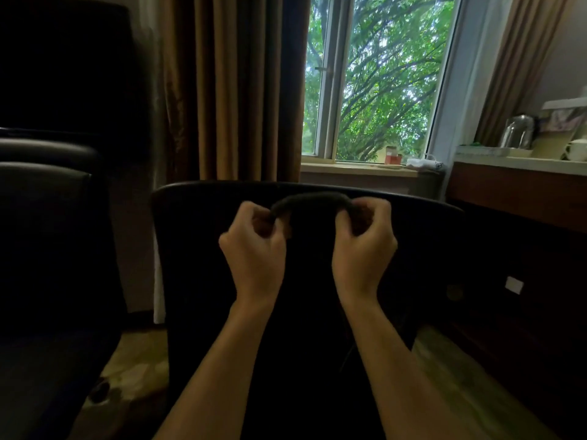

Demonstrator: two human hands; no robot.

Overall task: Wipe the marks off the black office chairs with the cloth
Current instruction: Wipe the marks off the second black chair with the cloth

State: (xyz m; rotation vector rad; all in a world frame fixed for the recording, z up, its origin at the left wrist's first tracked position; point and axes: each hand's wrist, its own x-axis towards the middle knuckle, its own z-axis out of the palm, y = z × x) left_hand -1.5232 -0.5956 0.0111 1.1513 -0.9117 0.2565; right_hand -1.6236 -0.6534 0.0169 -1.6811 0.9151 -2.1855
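A black office chair (197, 249) stands straight ahead with its backrest facing me, its top edge just below the window sill. A dark cloth (313, 200), rolled into a thick band, arches between my two hands in front of the backrest's upper part. My left hand (255, 246) grips the cloth's left end with curled fingers. My right hand (363, 242) grips the right end the same way. Whether the cloth touches the chair cannot be told. A second black office chair (47, 198) stands at the left, its seat and armrest in deep shadow.
Brown curtains (235, 90) hang behind the chairs beside a window (381, 77) with small items on its sill. A dark wooden counter (514, 198) at the right carries a kettle (517, 131) and a cup (576, 150). Patterned carpet (139, 369) shows between the chairs.
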